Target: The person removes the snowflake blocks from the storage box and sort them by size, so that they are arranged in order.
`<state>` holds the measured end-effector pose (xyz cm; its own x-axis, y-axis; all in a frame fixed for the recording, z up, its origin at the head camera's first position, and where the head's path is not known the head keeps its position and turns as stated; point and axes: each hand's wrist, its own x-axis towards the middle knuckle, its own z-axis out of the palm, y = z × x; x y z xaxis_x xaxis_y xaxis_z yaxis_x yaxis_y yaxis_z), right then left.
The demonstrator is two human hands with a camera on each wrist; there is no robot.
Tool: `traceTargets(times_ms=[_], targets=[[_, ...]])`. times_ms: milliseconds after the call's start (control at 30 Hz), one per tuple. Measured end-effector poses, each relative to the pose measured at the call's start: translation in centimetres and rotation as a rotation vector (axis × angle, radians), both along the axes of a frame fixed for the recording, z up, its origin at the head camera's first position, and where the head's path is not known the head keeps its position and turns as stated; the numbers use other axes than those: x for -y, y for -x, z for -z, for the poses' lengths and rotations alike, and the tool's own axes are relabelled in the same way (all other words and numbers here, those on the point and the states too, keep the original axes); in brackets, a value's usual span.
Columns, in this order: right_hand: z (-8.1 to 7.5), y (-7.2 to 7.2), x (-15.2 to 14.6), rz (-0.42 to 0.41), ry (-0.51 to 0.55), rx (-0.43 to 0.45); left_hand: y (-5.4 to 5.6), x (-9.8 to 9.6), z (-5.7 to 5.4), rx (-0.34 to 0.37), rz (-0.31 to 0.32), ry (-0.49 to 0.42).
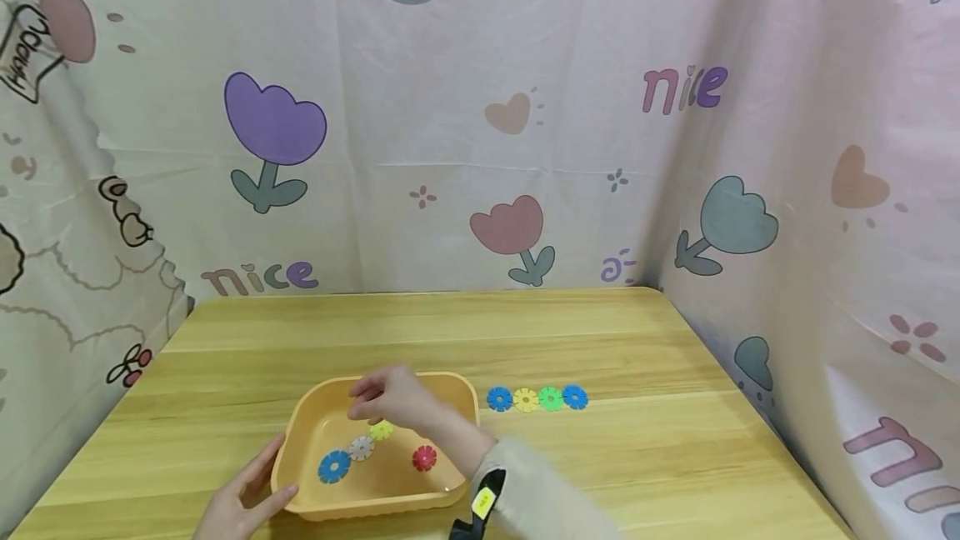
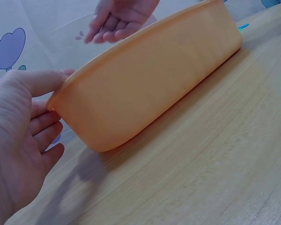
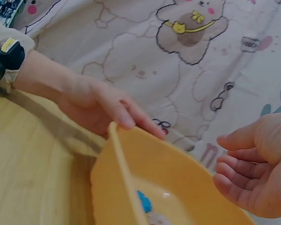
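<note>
Wooden surface (image 1: 675, 457): my left grip (image 1: 243, 494) holds the tray (image 1: 375, 508); discs (image 1: 424, 458) inside lie below my loosely curled right grip (image 1: 397, 400), a row (image 1: 551, 398) to its right.

The head camera looks forward and down from the near side of the surface (image 1: 675, 457), the farthest back of the 3, facing the printed cloth (image 1: 420, 132). The left wrist camera sits low and close, tilted, looking past the left grip (image 1: 243, 494) at the outer wall of the basin (image 1: 382, 482). The right wrist camera, also close and tilted, faces past the right grip (image 1: 393, 397) towards the left grip and partly into the basin. All 3 views share the basin and both grips; the head and right wrist views share the blue disc (image 1: 334, 467) inside it.
</note>
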<state>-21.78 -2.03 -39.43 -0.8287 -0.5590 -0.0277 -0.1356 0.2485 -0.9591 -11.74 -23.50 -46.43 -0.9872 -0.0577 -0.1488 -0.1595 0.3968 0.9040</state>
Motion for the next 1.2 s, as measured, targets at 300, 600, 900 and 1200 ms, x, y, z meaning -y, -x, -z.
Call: traceTargets(times_ms=[300, 600, 900, 1200], targets=[[2.3, -0.8, 2.7, 0.090, -0.125, 0.011, 0.0, 0.0, 0.0, 0.014, 0.011, -0.012], [3.7, -0.8, 3.4, 0.105, -0.220, 0.021, 0.1, -0.1, 0.1, 0.025, 0.000, -0.016], [5.0, -0.4, 3.9, 0.012, -0.371, -0.113, 0.0, 0.0, 0.0, 0.031, 0.006, -0.016], [5.3, -0.7, 4.1, -0.040, -0.529, -0.282, 0.1, 0.1, 0.3, 0.016, 0.011, -0.008]])
